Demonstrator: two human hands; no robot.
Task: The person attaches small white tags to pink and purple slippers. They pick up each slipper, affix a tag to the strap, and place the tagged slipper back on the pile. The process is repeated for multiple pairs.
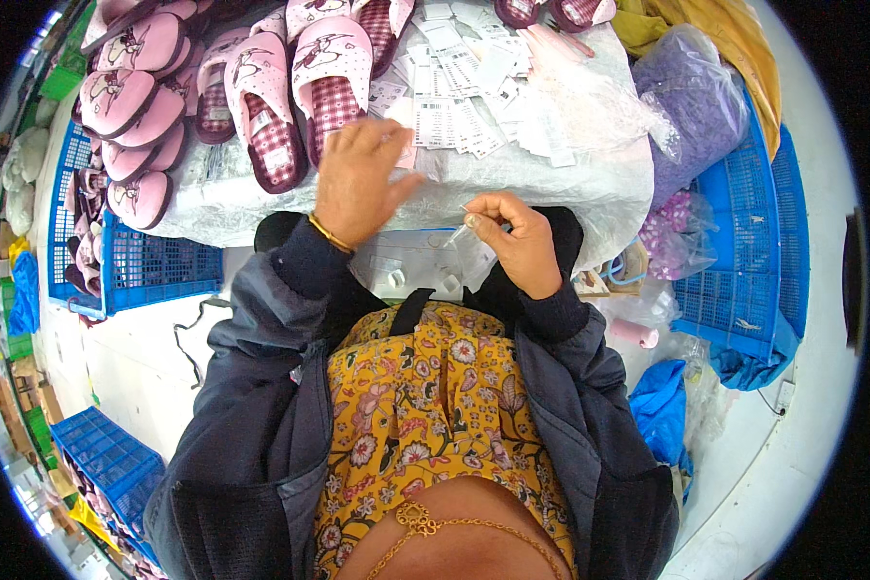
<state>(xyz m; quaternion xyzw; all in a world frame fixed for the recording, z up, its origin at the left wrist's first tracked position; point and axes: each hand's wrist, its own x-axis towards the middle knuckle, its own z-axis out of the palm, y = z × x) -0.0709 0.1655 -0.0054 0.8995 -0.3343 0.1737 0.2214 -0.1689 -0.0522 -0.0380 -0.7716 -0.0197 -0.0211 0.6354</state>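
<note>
My left hand (pixel 362 179) is over the near edge of the table, fingers reaching forward and thumb held apart, with nothing seen in it. Its fingertips overlap the heel end of a pink slipper (pixel 331 60) with a checked insole; whether they touch it I cannot tell. A second pink slipper (pixel 269 108) lies just to the left. Right of it, my right hand (pixel 519 237) pinches a thin clear plastic strand (pixel 453 234) between thumb and forefinger, in front of the table edge. Loose white printed labels (pixel 435 124) lie beyond both hands.
Pink slippers (pixel 126 101) are heaped at the left of the plastic-covered table (pixel 590 198). Blue crates (pixel 164 263) stand to the left, and more blue crates (pixel 735 271) to the right. A bag of purple material (pixel 696 106) sits at the back right.
</note>
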